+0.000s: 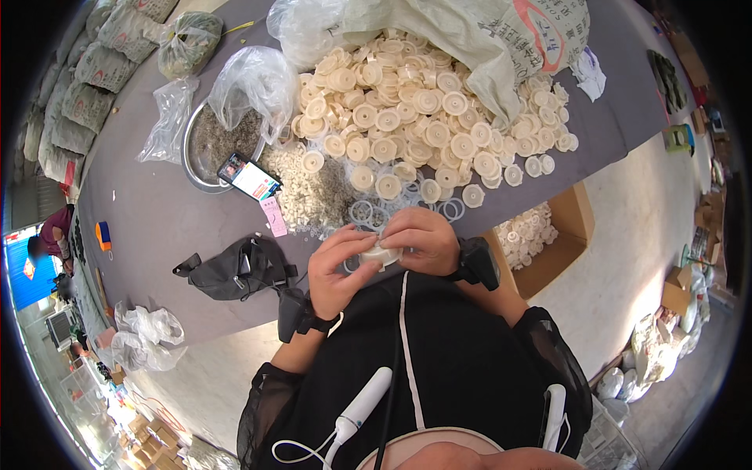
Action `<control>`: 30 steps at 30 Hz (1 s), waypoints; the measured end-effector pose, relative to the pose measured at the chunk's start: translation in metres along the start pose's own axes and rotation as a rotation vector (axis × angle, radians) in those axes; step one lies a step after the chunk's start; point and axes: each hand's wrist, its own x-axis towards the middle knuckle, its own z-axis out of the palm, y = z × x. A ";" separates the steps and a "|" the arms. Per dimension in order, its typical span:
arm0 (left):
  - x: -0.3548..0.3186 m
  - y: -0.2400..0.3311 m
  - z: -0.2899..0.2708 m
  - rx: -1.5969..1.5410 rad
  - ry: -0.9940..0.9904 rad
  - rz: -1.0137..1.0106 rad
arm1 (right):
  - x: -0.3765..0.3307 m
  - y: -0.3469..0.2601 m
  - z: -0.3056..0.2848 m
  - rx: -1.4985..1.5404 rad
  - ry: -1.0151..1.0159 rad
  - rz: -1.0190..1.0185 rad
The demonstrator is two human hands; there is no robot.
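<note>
Both hands (384, 254) pinch a cream cap (381, 254) at table edge (204, 329)

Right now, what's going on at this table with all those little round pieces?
A person holds one cream plastic disc between both hands, left hand and right hand, close to the body. Ahead on the grey table lies a big heap of discs spilled from a sack, with clear rings and a phone.

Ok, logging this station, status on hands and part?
Left hand and right hand both grip one white round cap. Cap pile ahead. Nothing blocking.
</note>
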 end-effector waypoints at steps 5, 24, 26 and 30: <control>-0.001 -0.002 0.003 0.088 0.065 0.174 | -0.002 0.000 0.002 0.041 0.002 0.027; -0.089 -0.218 -0.007 -0.489 0.778 -0.669 | -0.029 0.100 -0.022 1.076 0.822 0.971; -0.090 -0.221 -0.015 -0.381 0.830 -0.728 | -0.004 0.084 -0.034 1.130 1.066 0.972; -0.089 -0.243 -0.002 -0.013 0.540 -0.487 | -0.029 0.102 -0.008 0.980 0.804 1.062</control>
